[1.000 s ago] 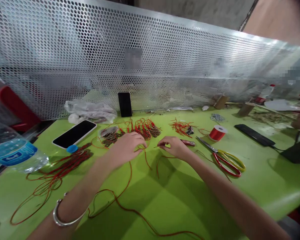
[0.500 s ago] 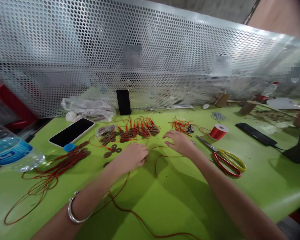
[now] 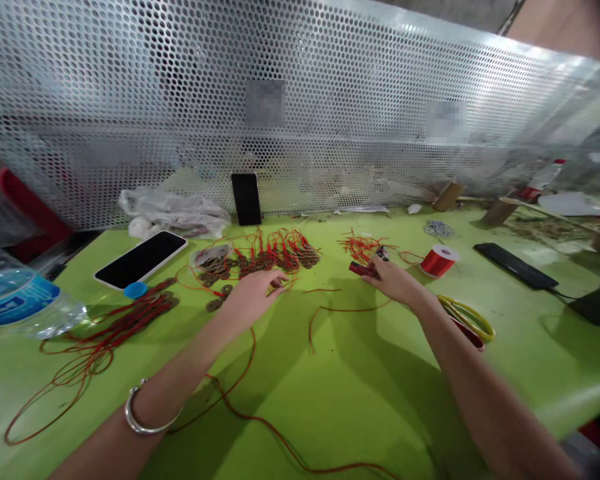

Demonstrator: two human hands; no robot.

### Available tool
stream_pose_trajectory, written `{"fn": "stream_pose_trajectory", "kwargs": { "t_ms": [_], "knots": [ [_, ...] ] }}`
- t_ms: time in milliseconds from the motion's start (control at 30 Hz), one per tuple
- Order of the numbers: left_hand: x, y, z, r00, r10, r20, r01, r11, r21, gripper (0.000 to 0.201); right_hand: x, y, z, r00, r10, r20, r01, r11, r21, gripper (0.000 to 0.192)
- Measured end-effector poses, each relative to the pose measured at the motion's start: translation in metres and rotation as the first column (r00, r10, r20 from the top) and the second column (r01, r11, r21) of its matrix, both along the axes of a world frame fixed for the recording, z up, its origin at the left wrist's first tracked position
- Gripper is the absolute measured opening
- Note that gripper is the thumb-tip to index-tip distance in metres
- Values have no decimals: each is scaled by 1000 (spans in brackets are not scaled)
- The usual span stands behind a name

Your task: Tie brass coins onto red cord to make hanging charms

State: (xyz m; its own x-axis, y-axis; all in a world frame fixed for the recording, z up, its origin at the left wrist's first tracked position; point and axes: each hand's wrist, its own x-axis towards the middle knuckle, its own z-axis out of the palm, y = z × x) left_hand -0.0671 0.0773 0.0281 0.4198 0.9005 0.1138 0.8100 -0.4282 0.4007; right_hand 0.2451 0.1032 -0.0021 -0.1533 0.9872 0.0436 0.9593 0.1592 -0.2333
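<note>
My left hand (image 3: pixel 254 293) is closed in a pinch in front of the coin pile. Thin red cord runs by its fingertips, but what they hold is too small to make out. In my right hand (image 3: pixel 393 280) is a small dark-red lighter (image 3: pixel 363 269), gripped between thumb and fingers. Just behind it lie red cord scraps (image 3: pixel 363 247). Round brown coins (image 3: pixel 265 261) with red cord loops lie in a row beyond my left hand. A long red cord (image 3: pixel 270 427) trails across the front of the table. Scissors (image 3: pixel 467 319) with yellow and red handles lie partly behind my right forearm.
To the right are a red thread spool (image 3: pixel 437 261) and a black power bank-like slab (image 3: pixel 515 265). Corded coins (image 3: pixel 130 317), a phone (image 3: pixel 143 259) and a water bottle (image 3: pixel 25 300) lie left. Another phone (image 3: pixel 247 199) leans against the perforated metal screen (image 3: pixel 330 87).
My right hand has moved right and now grips the dark-red lighter. My left hand has shifted slightly left and up, its fingers now pinched together.
</note>
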Motion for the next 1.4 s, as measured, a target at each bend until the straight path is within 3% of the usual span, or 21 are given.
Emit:
{"fn": "stream_pose_trajectory", "kwargs": {
  "t_ms": [67, 100, 200, 267, 433, 633, 800, 933, 1033, 1133, 1233, 1400],
  "knots": [
    [0, 0, 3, 999, 28, 27, -28, 1000, 7, 17, -12, -3, 3, 980, 17, -199, -21, 1000, -15, 17],
    [-1, -1, 5, 998, 36, 43, -37, 999, 14, 17, -20, -4, 4, 927, 16, -374, -35, 998, -43, 18],
    [0, -2, 10, 994, 49, 98, -53, 998, 37, 18, -46, -11, 4, 565, -52, -823, -90, 988, -124, 24],
    [2, -4, 12, 989, 53, 135, -60, 997, 45, 18, -66, -16, 3, 409, -81, -909, -103, 986, -134, 29],
    [12, -9, 12, 980, 37, 195, -48, 997, 52, 15, -103, -29, 1, 202, -190, -961, -101, 972, -213, 39],
    [19, -17, 11, 982, -16, 191, 4, 998, 62, 12, -114, -38, 2, 299, -148, -943, -50, 984, -170, 36],
    [20, -17, 12, 981, -19, 195, -1, 995, 104, 12, -113, -37, 2, 282, -135, -950, -1, 990, -141, 30],
    [14, -13, 14, 963, 8, 268, -39, 993, 112, 10, -112, -36, 1, 188, -179, -966, -14, 983, -185, 32],
    [7, -9, 16, 951, 65, 304, -108, 986, 128, 11, -111, -38, 3, 35, -239, -970, -134, 961, -242, 33],
    [2, -6, 19, 929, 142, 341, -188, 977, 106, 13, -109, -39, 6, -26, -310, -950, -206, 932, -298, 30],
    [0, -5, 20, 912, 187, 364, -228, 971, 73, 15, -108, -38, 6, 7, -330, -944, -211, 922, -324, 26],
    [0, -5, 19, 904, 208, 373, -258, 962, 88, 17, -107, -36, 4, 166, -257, -952, -218, 932, -290, 30]
  ]
}}
